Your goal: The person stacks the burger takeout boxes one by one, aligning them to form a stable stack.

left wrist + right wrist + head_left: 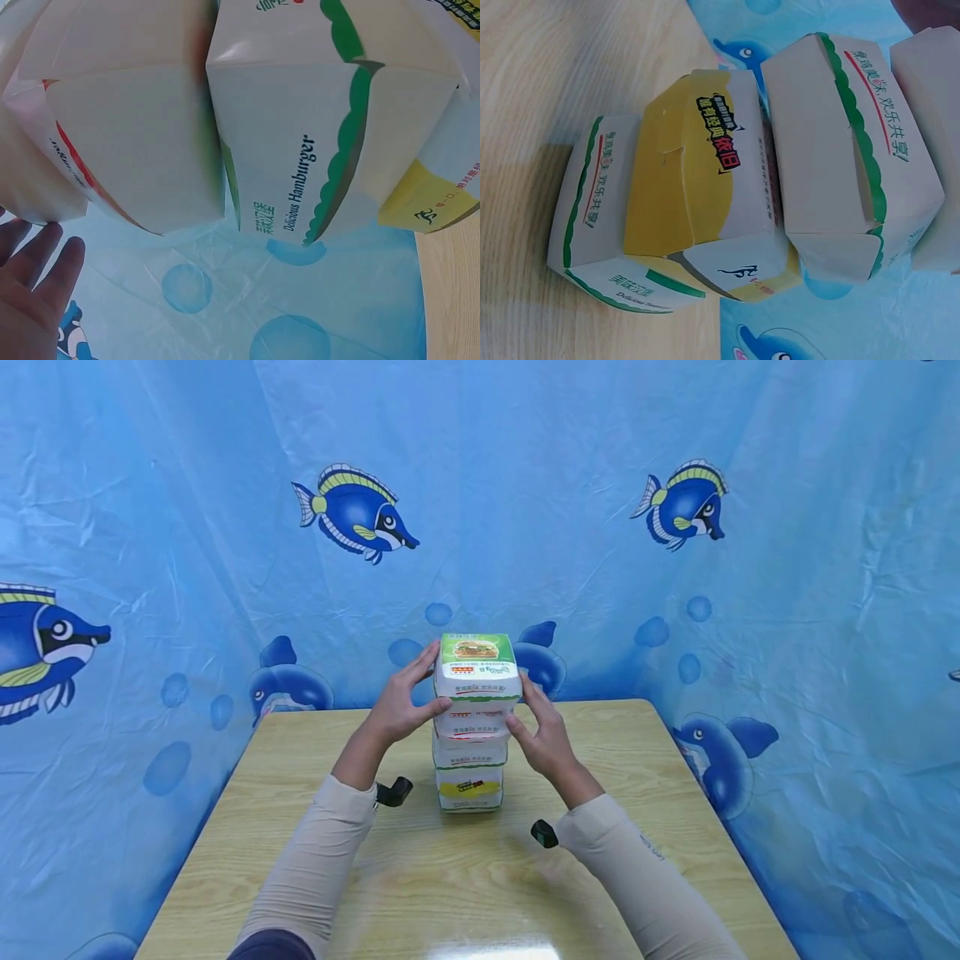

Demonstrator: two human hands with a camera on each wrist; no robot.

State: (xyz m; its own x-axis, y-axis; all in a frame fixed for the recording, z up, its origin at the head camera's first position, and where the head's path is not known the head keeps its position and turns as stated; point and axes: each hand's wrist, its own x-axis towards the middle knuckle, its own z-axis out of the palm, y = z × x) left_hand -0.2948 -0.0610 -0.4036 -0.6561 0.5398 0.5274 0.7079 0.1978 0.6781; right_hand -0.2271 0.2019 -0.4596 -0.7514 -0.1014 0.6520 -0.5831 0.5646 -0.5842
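Paper hamburger boxes stand stacked in one column on the table. The top hamburger box (pixel 480 668) has a green lid with a burger picture. My left hand (pixel 401 703) grips its left side, thumb at the front corner and fingers along the side. On the opposite side my right hand (pixel 546 735) holds it, with fingers against the wall and the thumb lower at the front. Below are white boxes (pixel 469 752) and a yellow-and-white box (pixel 694 165), slightly out of line with one another. In the left wrist view, the fingertips (pixel 46 238) lie against a white box wall.
The light wood table (pixel 300 827) carries the stack near its middle. Behind and on both sides hangs a blue curtain (pixel 480 485) printed with fish and dolphins. A small black wrist camera (pixel 395 792) sits at the left cuff and another camera (pixel 544 833) at the right.
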